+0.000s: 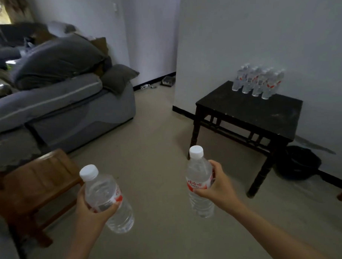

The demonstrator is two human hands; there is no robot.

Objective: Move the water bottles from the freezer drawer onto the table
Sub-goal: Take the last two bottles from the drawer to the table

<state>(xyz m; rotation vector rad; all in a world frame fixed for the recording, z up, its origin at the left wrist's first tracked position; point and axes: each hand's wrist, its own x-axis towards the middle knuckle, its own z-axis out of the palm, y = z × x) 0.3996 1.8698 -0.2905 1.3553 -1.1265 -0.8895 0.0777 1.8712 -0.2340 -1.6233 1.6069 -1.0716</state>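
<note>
Your left hand [91,209] grips one water bottle [107,198], your right hand [217,184] grips another bottle [200,185], both w/ caps up. Black table [249,114] sits at 2 o'clock w/ a cluster of bottles [257,82] at its far edge.

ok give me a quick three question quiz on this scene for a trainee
1. True or false: the left hand holds nothing.
2. Where on the black table are the standing bottles? A: front edge. B: far side by the wall. C: centre.
3. Fill in: the upright bottle in the right hand has a ___ cap.
Key: 1 false, it grips a tilted bottle; 2 B; 3 white.
</note>
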